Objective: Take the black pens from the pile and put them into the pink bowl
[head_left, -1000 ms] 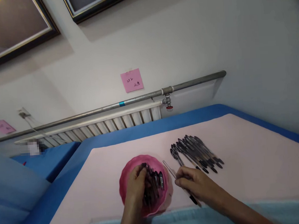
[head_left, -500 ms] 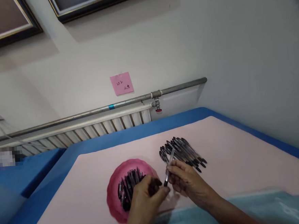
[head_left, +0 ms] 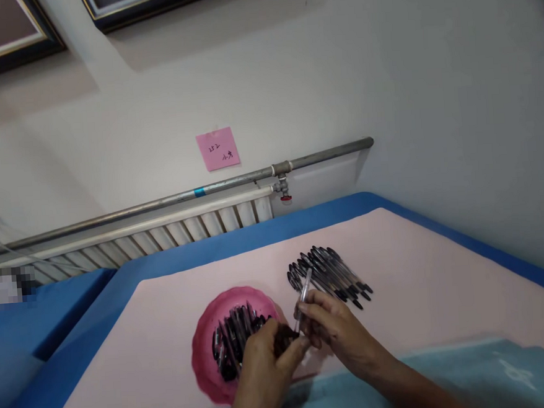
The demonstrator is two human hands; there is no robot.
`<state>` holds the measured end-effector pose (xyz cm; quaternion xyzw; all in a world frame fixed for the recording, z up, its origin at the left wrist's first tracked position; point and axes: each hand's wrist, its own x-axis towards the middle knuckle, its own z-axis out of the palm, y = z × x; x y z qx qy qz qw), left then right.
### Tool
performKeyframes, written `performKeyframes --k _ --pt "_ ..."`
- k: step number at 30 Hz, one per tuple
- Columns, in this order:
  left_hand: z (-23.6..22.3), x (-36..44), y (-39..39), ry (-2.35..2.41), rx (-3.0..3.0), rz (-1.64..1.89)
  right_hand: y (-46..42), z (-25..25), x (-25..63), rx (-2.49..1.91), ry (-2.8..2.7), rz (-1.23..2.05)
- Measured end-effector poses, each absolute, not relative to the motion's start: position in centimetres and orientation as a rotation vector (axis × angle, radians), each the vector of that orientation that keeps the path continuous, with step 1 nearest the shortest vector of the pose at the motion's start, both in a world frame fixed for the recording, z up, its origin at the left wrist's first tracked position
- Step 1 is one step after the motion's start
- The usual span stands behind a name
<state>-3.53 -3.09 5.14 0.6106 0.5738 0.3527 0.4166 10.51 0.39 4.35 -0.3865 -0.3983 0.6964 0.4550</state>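
My right hand (head_left: 334, 330) grips a clear pen barrel (head_left: 305, 293) between thumb and fingers. The pen slants, its pale end up and its lower end down towards my left hand (head_left: 274, 365). Left thumb and fingers are closed round that lower end and hide it; whether a cap is there I cannot tell. Beside the left hand lies a pink scalloped dish (head_left: 204, 364) holding a heap of black and clear pens (head_left: 235, 337). Just beyond my right hand, several black-capped pens (head_left: 330, 271) lie side by side in a slanting row.
A pale pink sheet (head_left: 167, 298) covers the blue table (head_left: 237, 235). Light blue cloth (head_left: 433, 373) lies along the near edge. Behind the table are a white radiator (head_left: 185, 232), a metal pipe (head_left: 237, 180) with a valve, and a pink note (head_left: 218, 149) on the wall.
My left fingers have closed over the pen's dark lower end, which showed between the hands before. The right hand keeps its hold on the barrel. The view has shifted slightly.
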Motion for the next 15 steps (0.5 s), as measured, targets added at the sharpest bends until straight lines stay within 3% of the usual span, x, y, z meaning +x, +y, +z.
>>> performKeyframes --k 15 --pt "5.04 -3.75 -3.15 1.173 1.136 0.813 0.16 4.26 10.08 -0.841 -0.839 1.802"
